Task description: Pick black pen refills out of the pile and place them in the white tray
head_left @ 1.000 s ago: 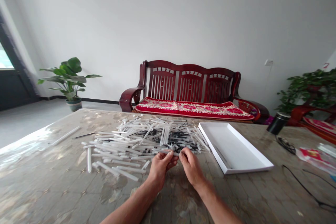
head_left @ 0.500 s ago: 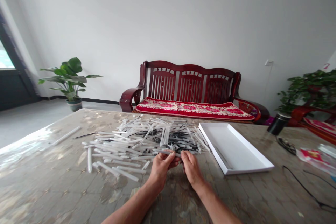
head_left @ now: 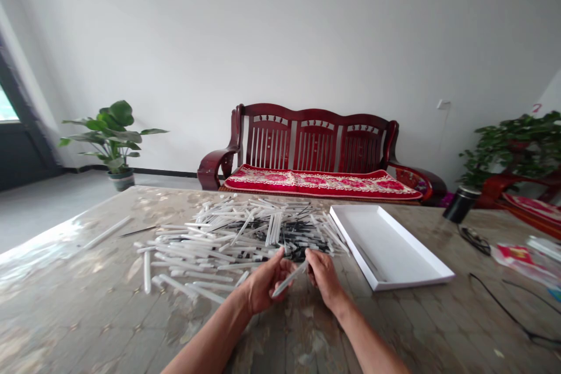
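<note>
Between thumb and fingers, my right hand (head_left: 323, 273) grips one end of a whitish translucent pen-like tube (head_left: 290, 279). The tube slants down to the left, its pointed end in front of my left palm. My left hand (head_left: 266, 281) is open beside it, thumb raised and fingers partly curled. Just beyond both hands lies a loose pile of similar white tubes (head_left: 197, 245). Thin black sticks, perhaps refills (head_left: 300, 238), are heaped at the pile's right part. A few white tubes (head_left: 274, 228) lie side by side on top.
To the right stands a shallow white box lid or tray (head_left: 401, 251) with a thin stick inside. Glasses (head_left: 521, 318), a plastic packet (head_left: 519, 257) and a black cylinder (head_left: 461, 204) lie farther right on the table (head_left: 109, 304). A red wooden bench (head_left: 315, 146) is behind.
The tube has swung from lying level between both hands to slanting down toward me. My left fingers have come off its end and opened, while my right hand keeps hold.
</note>
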Action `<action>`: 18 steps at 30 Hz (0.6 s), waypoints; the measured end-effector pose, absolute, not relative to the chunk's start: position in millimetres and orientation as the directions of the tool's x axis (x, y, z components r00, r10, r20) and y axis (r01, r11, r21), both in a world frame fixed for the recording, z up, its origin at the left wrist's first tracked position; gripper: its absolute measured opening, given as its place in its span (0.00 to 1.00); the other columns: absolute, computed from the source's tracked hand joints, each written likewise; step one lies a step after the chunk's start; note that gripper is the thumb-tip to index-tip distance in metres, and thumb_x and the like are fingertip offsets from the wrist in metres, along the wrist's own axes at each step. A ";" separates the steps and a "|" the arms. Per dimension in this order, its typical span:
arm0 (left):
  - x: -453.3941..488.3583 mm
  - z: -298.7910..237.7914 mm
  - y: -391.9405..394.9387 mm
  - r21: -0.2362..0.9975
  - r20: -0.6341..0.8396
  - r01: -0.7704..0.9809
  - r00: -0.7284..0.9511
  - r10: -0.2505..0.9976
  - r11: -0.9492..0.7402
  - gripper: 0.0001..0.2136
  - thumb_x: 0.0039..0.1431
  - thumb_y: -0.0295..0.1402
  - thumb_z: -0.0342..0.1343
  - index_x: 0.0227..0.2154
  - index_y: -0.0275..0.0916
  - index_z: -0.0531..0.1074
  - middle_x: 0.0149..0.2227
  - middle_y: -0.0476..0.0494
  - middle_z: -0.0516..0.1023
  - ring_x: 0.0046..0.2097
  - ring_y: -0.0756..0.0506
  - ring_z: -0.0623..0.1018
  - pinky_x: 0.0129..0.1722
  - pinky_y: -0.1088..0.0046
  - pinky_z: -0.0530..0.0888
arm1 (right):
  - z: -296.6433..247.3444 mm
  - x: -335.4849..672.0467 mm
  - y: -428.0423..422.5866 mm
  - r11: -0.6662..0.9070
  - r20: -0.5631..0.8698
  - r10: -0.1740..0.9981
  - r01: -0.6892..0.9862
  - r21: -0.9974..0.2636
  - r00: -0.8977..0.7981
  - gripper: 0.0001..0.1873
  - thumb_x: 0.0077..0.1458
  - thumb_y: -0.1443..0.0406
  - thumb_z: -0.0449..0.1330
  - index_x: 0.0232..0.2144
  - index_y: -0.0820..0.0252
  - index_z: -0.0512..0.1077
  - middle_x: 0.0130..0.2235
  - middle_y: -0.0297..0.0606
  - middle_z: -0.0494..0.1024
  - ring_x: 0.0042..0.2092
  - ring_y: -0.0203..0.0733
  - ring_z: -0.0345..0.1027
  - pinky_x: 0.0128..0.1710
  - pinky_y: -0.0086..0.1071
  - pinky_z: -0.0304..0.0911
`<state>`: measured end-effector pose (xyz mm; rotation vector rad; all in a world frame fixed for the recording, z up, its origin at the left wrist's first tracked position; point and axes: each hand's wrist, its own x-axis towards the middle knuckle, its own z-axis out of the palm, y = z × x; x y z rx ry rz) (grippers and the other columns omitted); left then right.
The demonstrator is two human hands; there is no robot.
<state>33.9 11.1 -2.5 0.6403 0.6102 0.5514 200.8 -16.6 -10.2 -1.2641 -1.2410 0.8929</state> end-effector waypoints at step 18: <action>38.1 -15.7 17.1 0.708 -0.130 -0.643 0.287 0.949 0.291 0.25 0.40 0.49 0.71 0.36 0.34 0.78 0.26 0.53 0.70 0.23 0.57 0.66 0.19 0.83 0.63 | -8.7 225.3 -22.4 0.237 0.344 0.931 0.922 -0.305 -0.125 0.14 0.55 0.73 0.61 0.39 0.50 0.80 0.43 0.37 0.76 0.46 0.43 0.72 0.43 0.31 0.65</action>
